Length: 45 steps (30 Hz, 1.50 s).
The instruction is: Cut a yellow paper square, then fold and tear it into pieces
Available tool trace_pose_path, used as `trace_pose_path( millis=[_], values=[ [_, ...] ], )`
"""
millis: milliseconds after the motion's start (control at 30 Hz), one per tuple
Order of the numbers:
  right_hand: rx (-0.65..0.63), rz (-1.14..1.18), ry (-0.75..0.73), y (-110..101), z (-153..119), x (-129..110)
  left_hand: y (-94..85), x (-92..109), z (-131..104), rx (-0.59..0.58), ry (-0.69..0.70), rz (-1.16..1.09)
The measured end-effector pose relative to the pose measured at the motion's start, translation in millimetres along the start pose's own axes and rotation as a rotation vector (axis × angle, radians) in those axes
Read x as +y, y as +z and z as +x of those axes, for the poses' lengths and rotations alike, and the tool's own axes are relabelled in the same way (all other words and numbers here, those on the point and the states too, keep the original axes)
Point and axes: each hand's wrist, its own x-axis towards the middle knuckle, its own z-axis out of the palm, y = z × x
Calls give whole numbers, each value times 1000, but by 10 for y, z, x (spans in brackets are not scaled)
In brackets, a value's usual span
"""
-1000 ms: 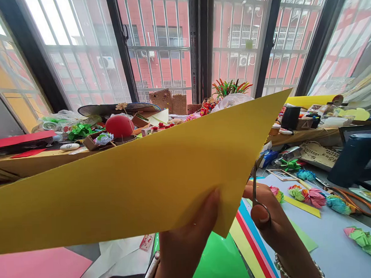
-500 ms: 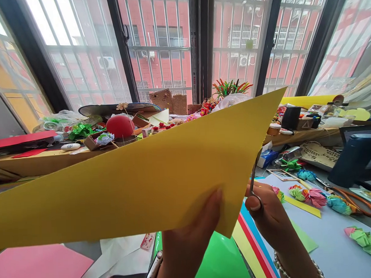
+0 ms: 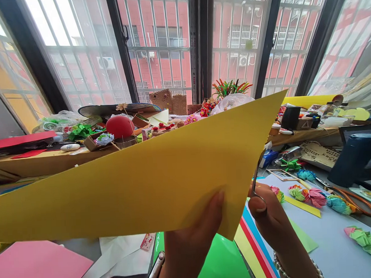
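Observation:
A large yellow paper sheet (image 3: 150, 177) is held up in front of me, slanting up to a point at the right. My left hand (image 3: 197, 232) grips its lower edge, thumb on the near face and the other fingers hidden behind. At the sheet's right edge, my right hand (image 3: 268, 213) holds metal scissors (image 3: 255, 179) by the handle, thumb in the loop. The blades are mostly hidden by the paper, and the edge above them looks jagged.
Pink paper (image 3: 40, 266) lies at the lower left, a green glossy surface (image 3: 223, 262) below. Folded paper flowers (image 3: 315, 197), orange-handled scissors (image 3: 357, 205) and a dark bottle (image 3: 355, 160) are at the right. A crowded shelf with a red balloon (image 3: 120, 126) runs below the windows.
My right hand and the scissors have shifted slightly right and down along the sheet's edge. The sheet has tilted a little, its left end slightly higher at the bottom.

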Motion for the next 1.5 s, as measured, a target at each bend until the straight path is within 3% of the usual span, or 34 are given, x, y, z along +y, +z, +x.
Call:
trace_pose_path(
  millis=[300, 700, 867, 1233, 1500],
  values=[
    [32, 9, 43, -5, -24, 27, -2, -4, -2, -11, 28, -7],
    [85, -115, -19, -22, -23, 45, -1, -21, -12, -22, 18, 9],
    [98, -82, -35, -26, -26, 57, -24, -11, -10, -80, 40, 45],
    [70, -32, 7, -34, -16, 38, 0, 28, -18, -33, -22, 11],
    [88, -35, -16, -38, -34, 54, -5, 22, -26, -88, -50, -30]
  ],
)
